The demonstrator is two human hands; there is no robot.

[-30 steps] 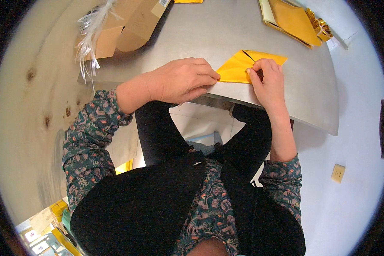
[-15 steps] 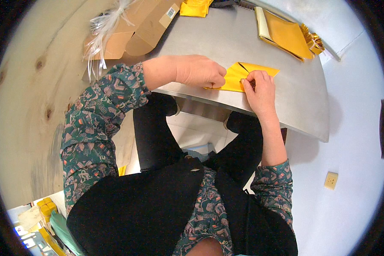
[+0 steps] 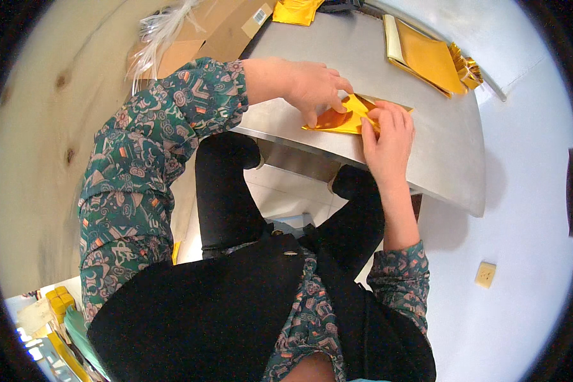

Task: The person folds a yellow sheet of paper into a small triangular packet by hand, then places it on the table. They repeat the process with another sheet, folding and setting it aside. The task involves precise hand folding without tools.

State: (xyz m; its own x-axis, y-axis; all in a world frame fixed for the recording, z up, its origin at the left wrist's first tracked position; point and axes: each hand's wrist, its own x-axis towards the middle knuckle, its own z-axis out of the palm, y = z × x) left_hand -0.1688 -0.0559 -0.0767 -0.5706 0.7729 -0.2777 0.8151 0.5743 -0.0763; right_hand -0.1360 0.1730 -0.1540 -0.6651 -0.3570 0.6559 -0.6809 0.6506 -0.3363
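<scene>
A folded sheet of shiny gold foil paper (image 3: 339, 120) lies near the front edge of the grey metal table (image 3: 277, 121). My left hand (image 3: 313, 88) is over its left part, fingers spread, thumb by the left corner and fingertips on the foil. At the right part, my right hand (image 3: 391, 137) has its thumb and bent fingers closed on the paper. The fold between the hands stands partly raised, and some of it is hidden by the right fingers.
A stack of gold sheets (image 3: 426, 56) lies at the far right beside a pleated gold bundle (image 3: 470, 73). More gold paper (image 3: 296, 11) sits at the back. On the left are a cardboard box (image 3: 226, 35) and white plastic strips (image 3: 156, 51). A white wall (image 3: 522, 191) borders the right.
My left hand has gone from a closed pinch at the left corner to spread fingers over the paper. The foil's shiny inner side now shows. My right hand stays on the right part.
</scene>
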